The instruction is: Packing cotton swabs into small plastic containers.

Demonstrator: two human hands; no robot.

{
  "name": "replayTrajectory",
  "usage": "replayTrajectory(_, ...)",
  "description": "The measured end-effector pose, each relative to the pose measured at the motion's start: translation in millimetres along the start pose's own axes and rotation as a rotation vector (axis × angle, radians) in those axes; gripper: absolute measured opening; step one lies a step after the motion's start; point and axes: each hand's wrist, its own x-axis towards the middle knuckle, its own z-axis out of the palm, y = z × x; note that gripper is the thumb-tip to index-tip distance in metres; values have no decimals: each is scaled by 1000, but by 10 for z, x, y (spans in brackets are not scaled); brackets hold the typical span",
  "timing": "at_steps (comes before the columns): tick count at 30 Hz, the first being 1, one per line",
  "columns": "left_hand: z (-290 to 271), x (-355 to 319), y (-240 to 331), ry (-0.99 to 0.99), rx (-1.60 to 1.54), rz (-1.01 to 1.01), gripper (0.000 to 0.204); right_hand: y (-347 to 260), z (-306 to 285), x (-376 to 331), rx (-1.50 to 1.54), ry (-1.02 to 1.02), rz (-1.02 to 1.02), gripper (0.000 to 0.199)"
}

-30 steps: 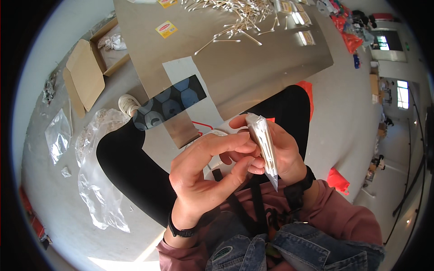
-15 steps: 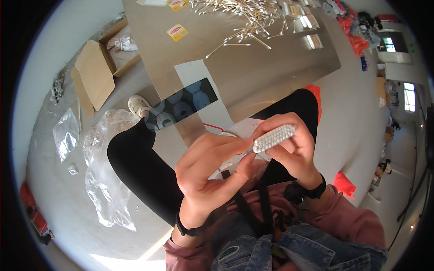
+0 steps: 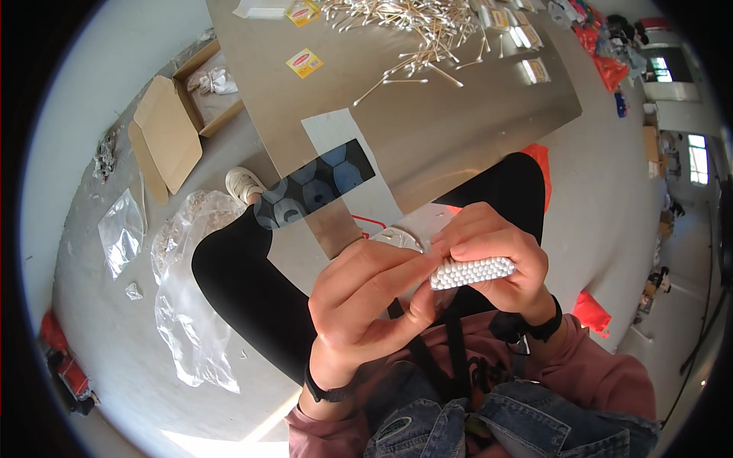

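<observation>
A tight pack of cotton swabs is held over my lap, its rows of white tips facing up. My right hand is closed around its far side and right end. The thumb and fingers of my left hand pinch at its left end, where a bit of clear plastic seems to show. The swab sticks are hidden below the tips. Beyond my hands, on the metal table, lies a loose heap of cotton swabs, with several filled swab packs to its right.
Two yellow-and-red cards, the nearer one apart from the other, lie on the table. A patterned dark strip hangs at its near edge. An opened cardboard box and clear plastic bags are on the floor at left.
The swab pack has turned from a slant to nearly level and come slightly lower and nearer. My right fingers have shifted over its far side; my left hand keeps its pinch.
</observation>
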Motion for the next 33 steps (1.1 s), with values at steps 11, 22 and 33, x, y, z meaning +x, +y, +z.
replayTrajectory(11,52,-6,-16,39,1,33,22,-64,48,45,-11,-23,7,23)
replayTrajectory(22,44,1,26,44,-83,-46,26,-44,30,35,41,-48,7,22)
replayTrajectory(33,28,-33,65,54,-82,-80,21,-53,25,-60,150,57,160,27)
